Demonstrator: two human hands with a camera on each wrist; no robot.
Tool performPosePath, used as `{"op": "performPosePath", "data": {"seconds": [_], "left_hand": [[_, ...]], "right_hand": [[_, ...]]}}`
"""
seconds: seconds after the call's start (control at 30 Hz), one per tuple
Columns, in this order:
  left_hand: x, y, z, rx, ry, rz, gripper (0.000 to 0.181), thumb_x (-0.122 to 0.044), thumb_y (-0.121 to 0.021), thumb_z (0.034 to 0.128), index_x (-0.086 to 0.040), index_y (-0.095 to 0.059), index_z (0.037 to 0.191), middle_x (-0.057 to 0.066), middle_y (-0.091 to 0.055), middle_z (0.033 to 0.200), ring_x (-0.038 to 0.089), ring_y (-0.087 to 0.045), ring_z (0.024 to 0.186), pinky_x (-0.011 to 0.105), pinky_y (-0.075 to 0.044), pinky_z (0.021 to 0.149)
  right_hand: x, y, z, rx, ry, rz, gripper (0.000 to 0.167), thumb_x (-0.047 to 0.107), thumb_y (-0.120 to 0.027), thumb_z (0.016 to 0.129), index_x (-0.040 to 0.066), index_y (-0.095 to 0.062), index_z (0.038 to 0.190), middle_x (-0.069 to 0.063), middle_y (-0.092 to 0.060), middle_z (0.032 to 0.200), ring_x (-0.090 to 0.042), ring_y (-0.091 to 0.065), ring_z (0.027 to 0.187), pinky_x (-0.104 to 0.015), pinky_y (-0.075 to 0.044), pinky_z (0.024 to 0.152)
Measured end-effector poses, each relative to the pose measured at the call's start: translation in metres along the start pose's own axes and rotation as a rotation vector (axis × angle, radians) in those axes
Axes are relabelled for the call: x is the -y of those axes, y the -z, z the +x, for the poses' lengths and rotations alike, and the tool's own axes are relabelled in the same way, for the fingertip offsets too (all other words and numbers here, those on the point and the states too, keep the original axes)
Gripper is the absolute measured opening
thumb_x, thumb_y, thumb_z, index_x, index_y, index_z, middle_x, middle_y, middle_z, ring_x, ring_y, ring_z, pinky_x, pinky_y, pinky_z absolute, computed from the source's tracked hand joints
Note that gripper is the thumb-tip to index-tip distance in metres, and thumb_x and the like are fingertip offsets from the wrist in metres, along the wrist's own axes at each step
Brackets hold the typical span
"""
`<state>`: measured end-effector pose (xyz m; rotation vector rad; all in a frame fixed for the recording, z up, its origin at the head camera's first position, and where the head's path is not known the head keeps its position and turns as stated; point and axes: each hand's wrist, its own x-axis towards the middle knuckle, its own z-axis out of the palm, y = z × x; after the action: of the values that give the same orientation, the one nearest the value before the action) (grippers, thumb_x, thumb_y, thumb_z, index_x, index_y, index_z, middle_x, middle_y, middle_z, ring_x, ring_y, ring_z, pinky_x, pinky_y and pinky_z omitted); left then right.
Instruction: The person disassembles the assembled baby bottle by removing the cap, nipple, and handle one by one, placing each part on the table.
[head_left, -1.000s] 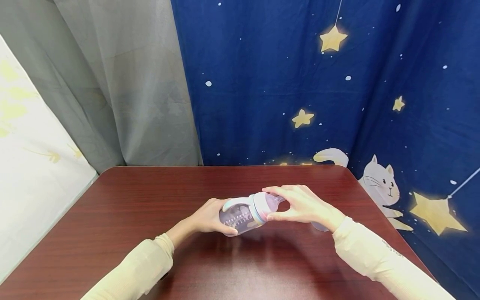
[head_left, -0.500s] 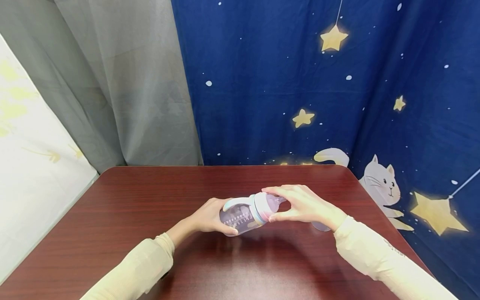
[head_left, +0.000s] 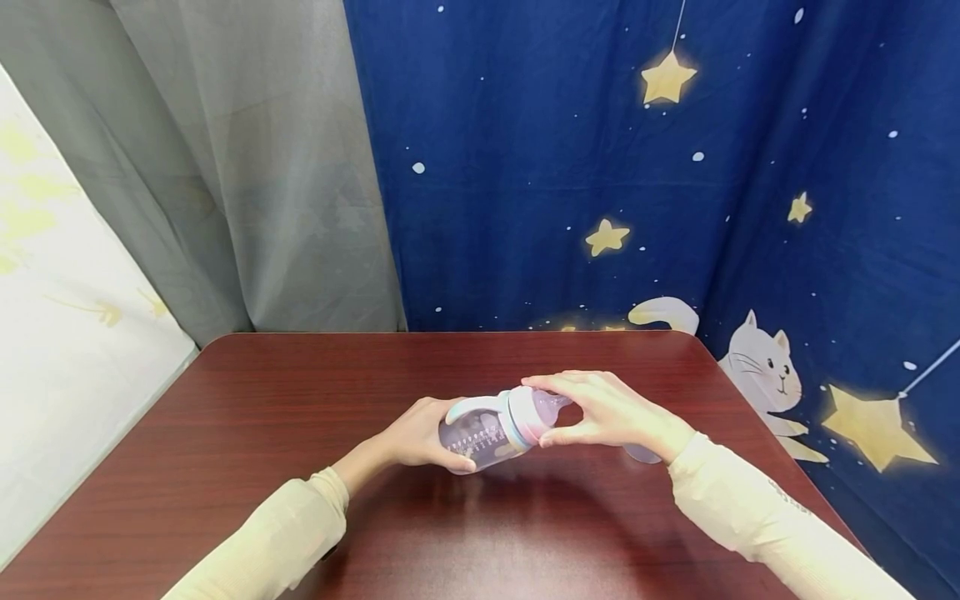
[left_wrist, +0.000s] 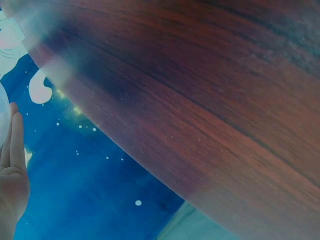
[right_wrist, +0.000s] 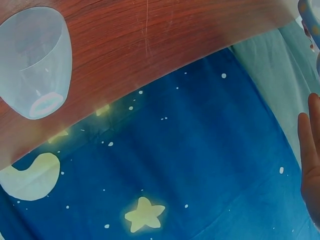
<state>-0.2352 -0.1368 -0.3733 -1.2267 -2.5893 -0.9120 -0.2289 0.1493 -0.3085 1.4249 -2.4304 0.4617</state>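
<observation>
A clear baby bottle (head_left: pixel 480 439) with pale handles lies tilted in the air above the table, its teat (head_left: pixel 551 405) to the right. Round its lower body my left hand (head_left: pixel 416 432) holds it, thumb in front. My right hand (head_left: pixel 603 410) grips the pale pink collar (head_left: pixel 528 413) between thumb and fingers, arching over the teat. In the left wrist view only part of the left hand (left_wrist: pixel 14 175) and the bottle's edge (left_wrist: pixel 4 116) show. The right wrist view catches some right-hand fingers (right_wrist: pixel 309 135) and a sliver of the bottle's patterned part (right_wrist: pixel 311 22).
A clear dome-shaped cap (right_wrist: pixel 37 62) stands on the reddish-brown table (head_left: pixel 300 392); in the head view the right wrist partly covers it. Behind the table hang a grey curtain (head_left: pixel 285 167) and a blue starry curtain (head_left: pixel 510 167).
The right thumb and fingers have shifted very slightly round the collar. Bottle and left hand stay nearly in place.
</observation>
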Motion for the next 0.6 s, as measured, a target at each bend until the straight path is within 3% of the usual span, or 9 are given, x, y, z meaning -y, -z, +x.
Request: {"op": "performPosePath", "data": {"seconds": [0.23,0.6], "left_hand": [[0.0005,-0.0005,-0.0009,-0.003,0.008,-0.008,0.067,-0.053,-0.073,0.0566,-0.020,-0.056,0.112,-0.016,-0.056,0.079,0.002,-0.051,0.068,0.020,-0.042,0.056],[0.0007,0.0002,-0.0007,-0.011,0.008,-0.011,0.068,-0.053,-0.073,0.0568,-0.020,-0.055,0.113,-0.016,-0.056,0.080,0.003,-0.051,0.068,0.021,-0.042,0.056]], "right_hand": [[0.0006,-0.0026,-0.0005,-0.022,-0.033,-0.024,0.062,0.056,-0.058,0.074,0.023,-0.048,0.126,0.012,-0.052,0.116,-0.004,-0.050,0.099,-0.028,-0.043,0.079],[0.0009,0.0057,-0.0003,-0.043,-0.092,-0.041,0.053,0.048,-0.054,0.082,0.021,-0.048,0.127,0.010,-0.054,0.115,-0.008,-0.049,0.105,-0.032,-0.041,0.081]]}}
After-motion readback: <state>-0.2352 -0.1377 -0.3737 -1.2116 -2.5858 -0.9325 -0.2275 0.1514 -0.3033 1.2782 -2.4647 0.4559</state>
